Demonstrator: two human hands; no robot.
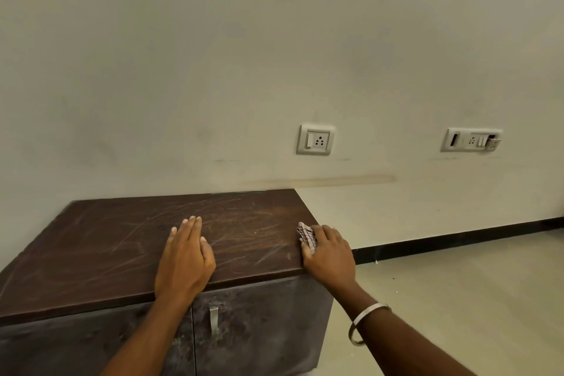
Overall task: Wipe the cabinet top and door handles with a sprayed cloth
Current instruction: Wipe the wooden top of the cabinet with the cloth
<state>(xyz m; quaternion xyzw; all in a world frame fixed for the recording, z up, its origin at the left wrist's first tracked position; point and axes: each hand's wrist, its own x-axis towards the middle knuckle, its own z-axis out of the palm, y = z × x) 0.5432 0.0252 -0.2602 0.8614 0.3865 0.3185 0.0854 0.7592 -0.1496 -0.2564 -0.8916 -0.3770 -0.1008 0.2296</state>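
A low cabinet stands against the wall, its dark brown scratched top (122, 241) filling the lower left. My right hand (328, 252) presses a checked cloth (306, 235) onto the top's right edge, near the front corner. My left hand (186, 256) lies flat on the top near its front edge, fingers together, holding nothing. Below the front edge are two dusty dark doors. One metal handle (214, 319) shows on the right door; my left forearm covers part of the left door.
A pale wall rises behind the cabinet with a socket plate (316, 140) and a switch panel (471, 140) to the right. Light floor tiles (457, 290) with a black skirting strip lie right of the cabinet. A bangle sits on my right wrist.
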